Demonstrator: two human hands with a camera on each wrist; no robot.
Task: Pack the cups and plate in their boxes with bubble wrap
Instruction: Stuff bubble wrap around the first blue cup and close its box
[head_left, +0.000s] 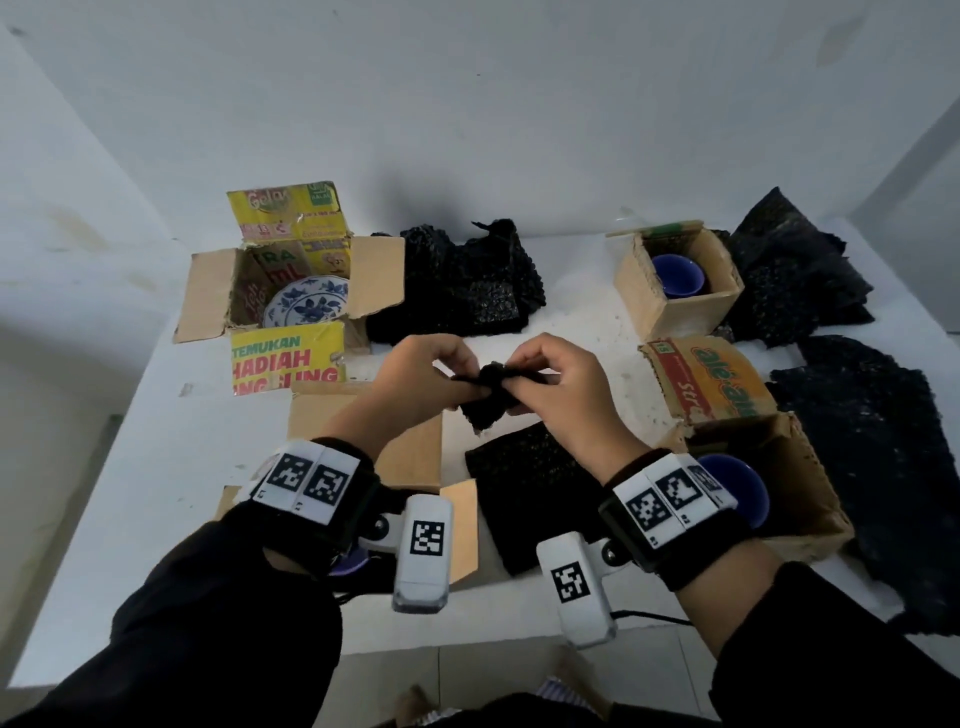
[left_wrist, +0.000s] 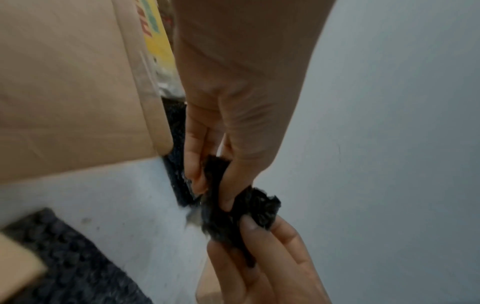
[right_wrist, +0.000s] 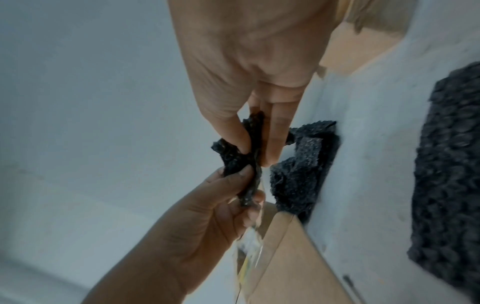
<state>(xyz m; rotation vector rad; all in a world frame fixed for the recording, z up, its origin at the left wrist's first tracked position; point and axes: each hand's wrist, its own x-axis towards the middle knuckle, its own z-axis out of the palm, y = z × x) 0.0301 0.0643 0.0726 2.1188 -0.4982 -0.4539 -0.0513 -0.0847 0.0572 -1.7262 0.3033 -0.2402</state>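
Yellow box flap (head_left: 287, 364) reads "TEMUKAN HADIAH"; both hands pinch black wrap (head_left: 488, 387).

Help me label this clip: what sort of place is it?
Probably a makeshift packing spot in a plain room: a white table against bare walls, holding opened reused cartons and black bubble wrap, with crockery already in boxes.

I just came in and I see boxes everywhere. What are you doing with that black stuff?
Both hands are up over the table, working one small scrap of black bubble wrap. The left hand and the right hand each pinch a side of it. A plate lies in the far left box, and a blue cup sits in the far right box, neither wrapped yet. More black sheets lie around.
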